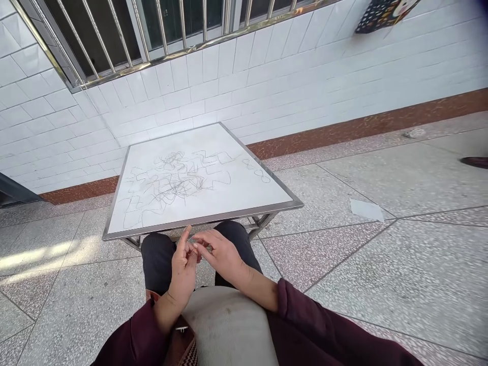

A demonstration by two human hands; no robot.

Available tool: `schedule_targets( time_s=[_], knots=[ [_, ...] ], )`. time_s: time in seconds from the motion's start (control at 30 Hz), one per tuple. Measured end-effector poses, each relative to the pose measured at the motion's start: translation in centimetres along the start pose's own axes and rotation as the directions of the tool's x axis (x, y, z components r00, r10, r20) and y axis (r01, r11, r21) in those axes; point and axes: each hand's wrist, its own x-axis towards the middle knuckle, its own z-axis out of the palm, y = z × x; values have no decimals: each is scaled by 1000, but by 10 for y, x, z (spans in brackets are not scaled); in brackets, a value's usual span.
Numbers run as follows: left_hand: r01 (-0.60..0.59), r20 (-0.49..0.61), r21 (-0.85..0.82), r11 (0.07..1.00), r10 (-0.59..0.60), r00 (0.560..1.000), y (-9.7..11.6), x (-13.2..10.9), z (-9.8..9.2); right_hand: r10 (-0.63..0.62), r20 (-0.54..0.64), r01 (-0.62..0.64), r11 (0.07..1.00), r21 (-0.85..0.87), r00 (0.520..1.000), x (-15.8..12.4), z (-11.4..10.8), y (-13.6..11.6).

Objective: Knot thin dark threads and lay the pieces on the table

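Just before the counter (244, 200), the left hand (183, 269) and the right hand (225, 256) are pinching narrowly a small, partly hidden thing (192, 241), which is probably weighing little and needing gentle fingertips at its edge.

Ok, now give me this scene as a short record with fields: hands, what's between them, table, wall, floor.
Left hand: fingers bent, meeting the right hand's fingertips above the lap
Right hand: thumb and forefinger brought together toward the left
Between them: a small object, mostly hidden by fingers; identity unclear
Table: white-topped table with grey metal edging, just beyond the hands; dark scribbles across its top
Wall: white tiles, barred window
Floor: speckled terrazzo, flat whitish piece right of the table
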Motion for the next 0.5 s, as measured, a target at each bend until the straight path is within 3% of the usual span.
schedule_targets(
  time_s=[0.27,0.5],
  knots=[
    [21,-2,36,999,-21,1000,-4,-4,-3,17,4,-16,999,-40,1000,-4,6,-3],
    [50,34,-28,998,-49,998,-4,-6,-1,78,38,-77,996,-34,996,-5,6,-10]
  ],
)
